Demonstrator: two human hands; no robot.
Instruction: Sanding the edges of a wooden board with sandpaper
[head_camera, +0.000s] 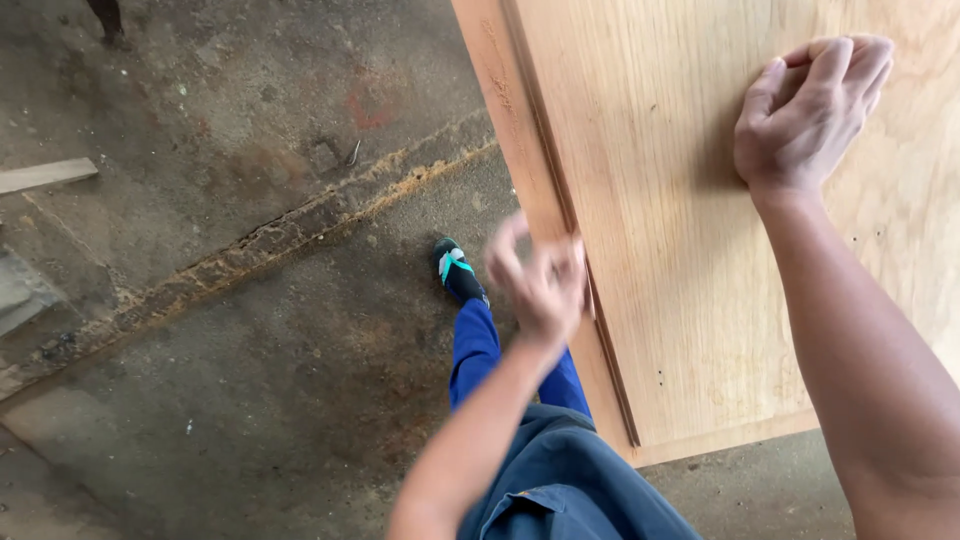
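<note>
Two hands are on the plywood panel (700, 250), which lies flat above the stained concrete floor (250, 330) and fills my upper right view. My right hand (808, 115) rests on its face with fingers curled, holding nothing. My left hand (540, 285), blurred, pinches the panel's left edge; how tightly I cannot tell.

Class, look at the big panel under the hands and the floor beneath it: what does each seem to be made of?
The panel looks like unfinished plywood: pale, matt, with wavy grain and a stepped edge that suggests stacked sheets. The floor seems to be bare concrete, grey, rough and stained, with a cracked joint holding what may be sawdust.
</note>
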